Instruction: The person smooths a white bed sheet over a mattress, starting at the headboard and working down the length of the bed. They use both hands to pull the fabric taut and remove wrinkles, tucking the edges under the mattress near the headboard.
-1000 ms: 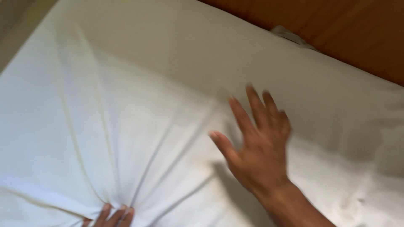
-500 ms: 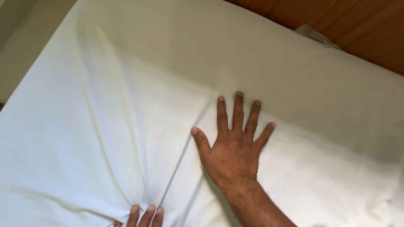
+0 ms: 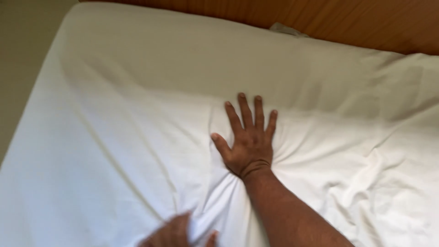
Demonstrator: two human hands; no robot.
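Smoothing step: right hand (image 3: 249, 144), fingers spread, presses flat on the white sheet (image 3: 137, 114); at 7 o'clock, left hand (image 3: 176, 233) bunches fabric; the sheet wants drawing taut.

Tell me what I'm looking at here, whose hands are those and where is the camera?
The camera sits on a person's head and looks down, so you see what they see. Both hands are that person's own.

The right hand lies flat, fingers spread, pressing on a white sheet that covers a bed. The left hand is at the bottom edge, blurry, and seems to bunch up a fold of the sheet; creases run toward it.

The sheet is more wrinkled on the right side. Behind the bed is a brown wooden board, with a small bit of pale cloth peeking out at the sheet's top edge.
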